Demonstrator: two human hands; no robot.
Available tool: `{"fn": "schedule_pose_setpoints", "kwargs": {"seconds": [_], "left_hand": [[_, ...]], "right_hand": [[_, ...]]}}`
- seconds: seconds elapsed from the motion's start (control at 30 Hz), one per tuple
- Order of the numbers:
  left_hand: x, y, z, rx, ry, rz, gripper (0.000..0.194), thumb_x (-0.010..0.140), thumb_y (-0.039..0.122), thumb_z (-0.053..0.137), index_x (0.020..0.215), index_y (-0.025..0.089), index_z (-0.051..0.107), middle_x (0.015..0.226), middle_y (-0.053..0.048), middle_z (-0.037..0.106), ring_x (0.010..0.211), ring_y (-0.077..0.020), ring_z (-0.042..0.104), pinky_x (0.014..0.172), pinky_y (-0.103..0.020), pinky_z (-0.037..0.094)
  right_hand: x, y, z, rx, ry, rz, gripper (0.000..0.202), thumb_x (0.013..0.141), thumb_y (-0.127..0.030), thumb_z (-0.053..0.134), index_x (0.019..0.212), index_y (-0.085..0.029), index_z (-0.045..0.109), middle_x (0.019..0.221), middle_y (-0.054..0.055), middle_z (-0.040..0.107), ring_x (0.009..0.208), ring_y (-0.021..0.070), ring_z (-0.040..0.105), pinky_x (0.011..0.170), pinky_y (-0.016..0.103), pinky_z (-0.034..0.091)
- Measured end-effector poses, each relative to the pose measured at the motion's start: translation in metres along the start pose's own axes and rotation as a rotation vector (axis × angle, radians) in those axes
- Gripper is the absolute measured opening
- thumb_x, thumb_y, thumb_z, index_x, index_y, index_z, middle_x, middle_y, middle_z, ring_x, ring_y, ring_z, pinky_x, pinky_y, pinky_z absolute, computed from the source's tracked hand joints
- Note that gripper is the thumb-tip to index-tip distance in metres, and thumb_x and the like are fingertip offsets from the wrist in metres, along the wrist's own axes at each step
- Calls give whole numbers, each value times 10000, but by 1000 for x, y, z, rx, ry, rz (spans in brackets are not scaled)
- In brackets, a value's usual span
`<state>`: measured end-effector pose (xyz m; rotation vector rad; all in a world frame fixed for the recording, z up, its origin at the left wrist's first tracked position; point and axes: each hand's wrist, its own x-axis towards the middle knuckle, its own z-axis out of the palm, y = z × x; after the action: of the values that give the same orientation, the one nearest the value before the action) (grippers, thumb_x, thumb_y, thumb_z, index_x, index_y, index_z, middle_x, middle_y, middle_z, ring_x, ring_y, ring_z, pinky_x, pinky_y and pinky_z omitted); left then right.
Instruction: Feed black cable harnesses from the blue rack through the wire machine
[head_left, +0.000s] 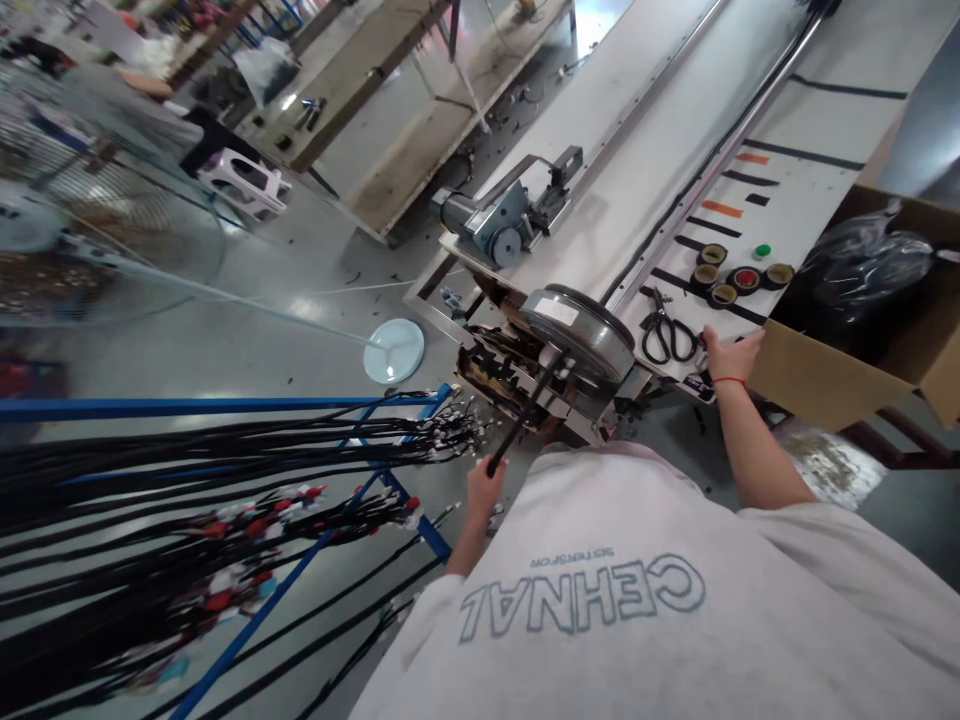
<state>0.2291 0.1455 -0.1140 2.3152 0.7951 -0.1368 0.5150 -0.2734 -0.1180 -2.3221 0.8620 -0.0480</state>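
On the left, my left hand point(486, 485) is closed round the end of a black cable bundle point(521, 425). The bundle rises to the hub beneath a round grey metal drum point(581, 325) at the table's near end. My right hand point(731, 357) lies at the table's front edge, thumb and fingers apart, next to a small switch box point(697, 385). Black-handled scissors point(667, 335) lie just left of it. Several tape rolls point(706, 276) and a green cap point(762, 251) sit behind it.
Black cables with white and red connectors hang on a blue rack point(225, 406) at the left. A motor unit point(499, 225) is mounted on the white table point(652, 140). An open cardboard box point(832, 385) stands at the right. A fan point(105, 220) and a person point(135, 105) are at upper left.
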Motion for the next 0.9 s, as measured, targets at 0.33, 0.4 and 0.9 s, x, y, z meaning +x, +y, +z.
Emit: {"fn": "schedule_pose_setpoints", "kwargs": {"seconds": [0.33,0.4,0.9], "left_hand": [[-2,44,-7,-76,-18,85,386,808,549,478,622,211,473,504,33,421,512,-128,387,521,-262,286],[-1,48,-5,-92,-15,81,386,817,544,470,623,210,468,502,36,421,504,-123,388,514,-252,285],[-6,52,0,-67,-106,107,395,819,543,471,642,192,514,531,30,457,539,-124,423,541,-237,317]], "right_hand": [[3,1,1,-2,-17,-8,1076,763,-606,634,1478,43,160,1429,346,329,1366,418,317,1086,558,321],[2,1,2,10,-8,-15,1070,766,-629,619,1479,28,165,1426,344,333,1358,426,325,1069,577,332],[-1,-3,-3,-17,-11,-3,1088,751,-616,651,1482,37,178,1395,347,370,1318,434,378,1057,564,343]]}}
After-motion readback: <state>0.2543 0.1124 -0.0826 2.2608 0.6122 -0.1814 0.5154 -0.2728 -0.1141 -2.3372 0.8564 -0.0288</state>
